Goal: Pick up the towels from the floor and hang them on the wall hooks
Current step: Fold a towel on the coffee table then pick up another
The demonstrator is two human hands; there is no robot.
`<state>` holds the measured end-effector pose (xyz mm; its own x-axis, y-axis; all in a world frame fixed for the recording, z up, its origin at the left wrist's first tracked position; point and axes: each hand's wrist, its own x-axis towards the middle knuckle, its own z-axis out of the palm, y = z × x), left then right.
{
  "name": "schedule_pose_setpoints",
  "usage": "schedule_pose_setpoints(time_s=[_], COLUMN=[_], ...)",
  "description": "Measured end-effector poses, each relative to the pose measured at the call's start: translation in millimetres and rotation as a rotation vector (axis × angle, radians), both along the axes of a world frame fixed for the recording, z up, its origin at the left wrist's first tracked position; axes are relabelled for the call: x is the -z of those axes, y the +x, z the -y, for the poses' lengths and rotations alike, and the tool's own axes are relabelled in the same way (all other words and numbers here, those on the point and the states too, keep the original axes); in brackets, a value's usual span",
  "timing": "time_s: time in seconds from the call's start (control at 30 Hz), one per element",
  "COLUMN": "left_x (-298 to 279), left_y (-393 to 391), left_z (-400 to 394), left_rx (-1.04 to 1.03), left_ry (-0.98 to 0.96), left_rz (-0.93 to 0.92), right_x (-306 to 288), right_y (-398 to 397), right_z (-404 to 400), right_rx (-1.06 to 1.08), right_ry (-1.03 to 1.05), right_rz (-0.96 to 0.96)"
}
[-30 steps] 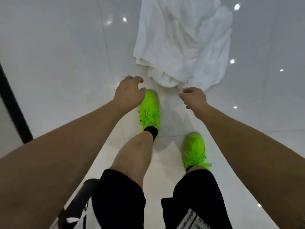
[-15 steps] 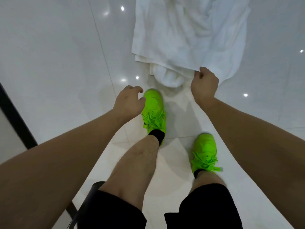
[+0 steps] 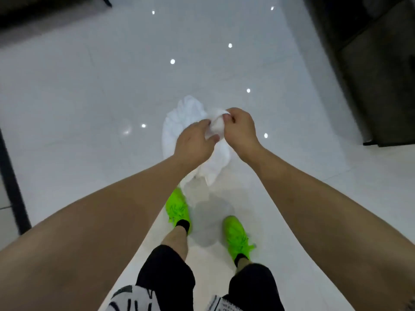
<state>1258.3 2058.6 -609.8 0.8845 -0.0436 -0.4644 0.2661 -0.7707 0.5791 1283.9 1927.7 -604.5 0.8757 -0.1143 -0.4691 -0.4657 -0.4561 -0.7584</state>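
Observation:
A white towel [image 3: 177, 122] hangs bunched in front of me, lifted off the glossy white floor, its lower end trailing down toward my left shoe. My right hand [image 3: 241, 130] pinches the towel's top edge between thumb and fingers. Just to its left, my left hand [image 3: 193, 142] grips the same bunched edge, its fingers curled round the cloth. The two hands nearly touch each other. No wall hooks are in view.
My green shoes [image 3: 178, 209] stand on the white tiled floor [image 3: 89, 97] below the towel. A dark cabinet or wall [image 3: 370, 75] fills the right side. A dark strip [image 3: 11, 182] runs along the left edge and a dark edge crosses the top left.
The right hand took the towel's edge and raised it off the floor. The left hand came over and gripped the same edge. The view rose and now looks further across the floor.

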Motion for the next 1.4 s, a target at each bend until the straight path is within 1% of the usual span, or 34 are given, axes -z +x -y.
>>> schedule_pose_setpoints(time_s=[0.07, 0.13, 0.2, 0.27, 0.3, 0.37, 0.43, 0.5, 0.6, 0.7, 0.83, 0.9, 0.93, 1.0, 1.03, 1.07, 1.1, 1.13, 1.17, 1.2, 1.23, 1.27, 1.33, 1.4], left_x=[-68, -135, -198, -259, -290, -345, -392, -430, -473, -505, -531, -536, -536, -533, -531, -528, -525, -524, -523, -523, -522, -520, -518, -519], left_y=[25, 47, 62, 71, 72, 71, 62, 50, 36, 38, 67, 84, 92, 102, 103, 100, 94, 86, 77, 67, 60, 55, 57, 71], left_z=[43, 87, 129, 168, 185, 218, 257, 300, 362, 411, 458, 488, 508, 560, 591, 622, 654, 687, 719, 751, 782, 811, 860, 896], left_rx=[0.006, 0.022, 0.037, 0.017, -0.003, 0.003, 0.092, 0.177, 0.280, 0.281, 0.170, 0.147, 0.174, 0.296, 0.383, 0.487, 0.617, 0.773, 0.948, 1.110, 1.237, 1.299, 1.255, 1.174], left_ry=[-0.066, -0.079, -0.071, -0.067, -0.071, -0.073, -0.053, -0.075, -0.089, -0.123, -0.137, -0.133, -0.087, 0.025, 0.024, -0.043, -0.154, -0.270, -0.347, -0.383, -0.409, -0.430, -0.479, -0.517], left_rz=[0.097, 0.188, 0.273, 0.388, 0.456, 0.592, 0.723, 0.833, 0.965, 1.028, 1.038, 1.011, 0.995, 0.922, 0.866, 0.784, 0.670, 0.524, 0.370, 0.251, 0.188, 0.188, 0.286, 0.360], right_x=[-71, -138, -205, -266, -294, -340, -376, -407, -440, -456, -452, -450, -449, -453, -458, -465, -475, -486, -498, -511, -524, -535, -551, -556], right_y=[18, 27, 25, 14, 6, -9, -24, -41, -67, -99, -150, -173, -181, -185, -181, -173, -163, -151, -138, -125, -112, -101, -88, -89], right_z=[45, 96, 148, 200, 226, 277, 326, 372, 439, 508, 611, 658, 677, 708, 719, 728, 737, 745, 753, 762, 771, 782, 811, 849], right_rx=[0.095, 0.155, 0.159, 0.096, 0.044, -0.031, 0.007, 0.091, 0.198, 0.329, 0.565, 0.711, 0.772, 0.854, 0.866, 0.854, 0.827, 0.784, 0.719, 0.646, 0.579, 0.524, 0.461, 0.494], right_ry=[0.060, 0.100, 0.092, 0.039, -0.035, -0.285, -0.558, -0.770, -0.935, -0.988, -0.936, -0.856, -0.818, -0.734, -0.649, -0.546, -0.455, -0.407, -0.411, -0.465, -0.548, -0.647, -0.809, -0.863], right_rz=[0.033, 0.084, 0.162, 0.262, 0.303, 0.341, 0.366, 0.364, 0.335, 0.273, 0.162, 0.167, 0.196, 0.292, 0.359, 0.427, 0.481, 0.508, 0.521, 0.520, 0.510, 0.475, 0.397, 0.347])
